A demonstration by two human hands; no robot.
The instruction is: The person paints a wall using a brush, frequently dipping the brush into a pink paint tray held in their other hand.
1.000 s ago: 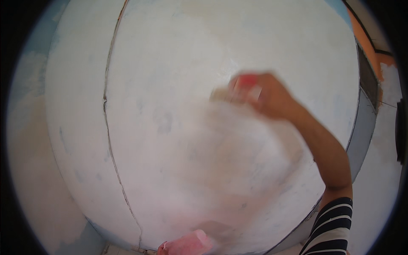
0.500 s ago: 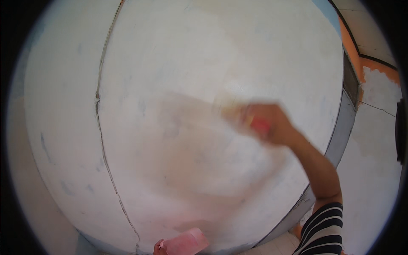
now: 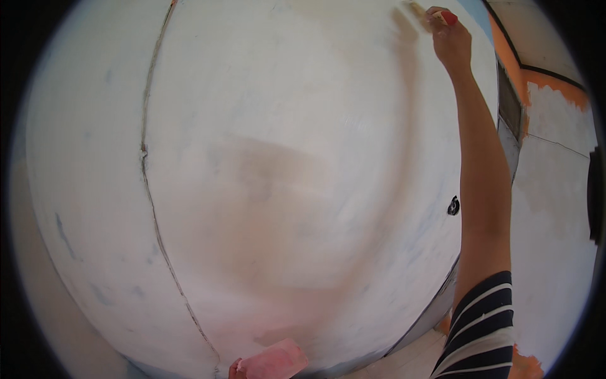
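High up at the far right of the wall, my right hand [image 3: 452, 45] is closed round a paintbrush [image 3: 448, 17] with a red handle. The brush's pale bristles point left, at the white-painted wall [image 3: 303, 95]; whether they touch it I cannot tell. Low in the view, my left hand [image 3: 236, 369] grips the left end of a pink plastic container [image 3: 276, 360], with only a few fingers showing. What the container holds is hard to make out. My right arm and its shadow stretch up the wall surface.
A thin cable [image 3: 150, 189] runs down the wall at the left. Beside my right forearm is a black fitting [image 3: 454, 206] on the wall. Beyond the wall's right edge stand a grey frame [image 3: 509, 104] and another partly white wall [image 3: 555, 202] with orange patches.
My right hand has swept upward and a little right with the paintbrush, from mid-wall to near the top. The black fitting has come into sight. My left hand and the container have barely moved.
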